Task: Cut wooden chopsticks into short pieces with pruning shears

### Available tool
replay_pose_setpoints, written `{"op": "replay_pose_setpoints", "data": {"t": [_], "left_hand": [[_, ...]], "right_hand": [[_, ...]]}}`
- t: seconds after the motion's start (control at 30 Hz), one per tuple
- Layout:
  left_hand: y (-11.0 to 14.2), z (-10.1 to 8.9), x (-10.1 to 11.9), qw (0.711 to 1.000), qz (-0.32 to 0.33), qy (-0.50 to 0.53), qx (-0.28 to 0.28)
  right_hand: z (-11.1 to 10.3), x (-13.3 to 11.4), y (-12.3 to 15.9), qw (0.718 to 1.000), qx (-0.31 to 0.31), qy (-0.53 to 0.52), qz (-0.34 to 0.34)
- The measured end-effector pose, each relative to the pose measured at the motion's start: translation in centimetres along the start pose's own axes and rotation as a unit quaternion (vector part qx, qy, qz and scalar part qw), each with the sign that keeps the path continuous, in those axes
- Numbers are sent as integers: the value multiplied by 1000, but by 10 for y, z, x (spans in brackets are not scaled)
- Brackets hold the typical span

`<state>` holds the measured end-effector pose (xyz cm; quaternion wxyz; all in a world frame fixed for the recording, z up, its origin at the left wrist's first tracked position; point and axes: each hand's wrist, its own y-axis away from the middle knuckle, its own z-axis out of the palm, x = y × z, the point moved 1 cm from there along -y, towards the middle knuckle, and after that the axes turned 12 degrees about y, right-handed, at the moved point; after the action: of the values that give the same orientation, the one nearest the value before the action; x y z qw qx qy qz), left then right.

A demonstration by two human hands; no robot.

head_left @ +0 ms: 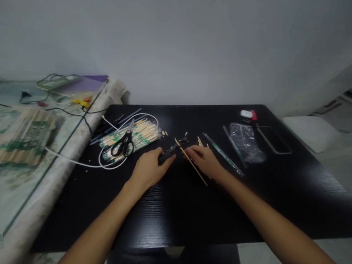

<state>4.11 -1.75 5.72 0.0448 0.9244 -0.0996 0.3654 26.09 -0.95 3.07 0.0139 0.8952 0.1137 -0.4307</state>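
My left hand (pixel 150 166) is closed around a black-handled tool (pixel 165 155), whose slim front end points up and right; its exact kind is unclear. A wooden chopstick (pixel 193 166) slants across the table between my hands, its upper end by the front of this tool. The bent fingers of my right hand (pixel 205 160) pinch the chopstick near its upper half. Short cut wooden pieces (pixel 200 141) lie just beyond the right hand, partly hidden by it. To the left, black-handled scissors (pixel 125 144) rest on a pack of wrapped chopsticks (pixel 144 135).
A white cable (pixel 74 161) loops over the black table (pixel 176 213). On the right lie an empty wrapper (pixel 225 155), a clear plastic bag (pixel 247 142), a phone (pixel 274 139) and a white earbud case (pixel 247 113). Another chopstick pack (pixel 27 137) sits on the left-hand table.
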Motion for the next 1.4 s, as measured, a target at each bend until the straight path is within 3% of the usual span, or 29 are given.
{"op": "replay_pose_setpoints", "data": {"t": [0.07, 0.13, 0.43, 0.87, 1.4], "left_hand": [[3, 0, -2, 999, 10, 31, -15], [5, 0, -3, 998, 22, 55, -28], [11, 9, -3, 995, -6, 90, -37], [8, 14, -10, 997, -3, 22, -73], [10, 16, -11, 998, -10, -10, -66]], "right_hand": [[2, -7, 5, 991, -56, -121, 23], [5, -13, 10, 984, -71, -160, 32], [8, -25, 21, 999, 44, -28, -14], [11, -20, 22, 999, 42, -20, -17], [15, -15, 24, 999, 20, -49, -9]]}}
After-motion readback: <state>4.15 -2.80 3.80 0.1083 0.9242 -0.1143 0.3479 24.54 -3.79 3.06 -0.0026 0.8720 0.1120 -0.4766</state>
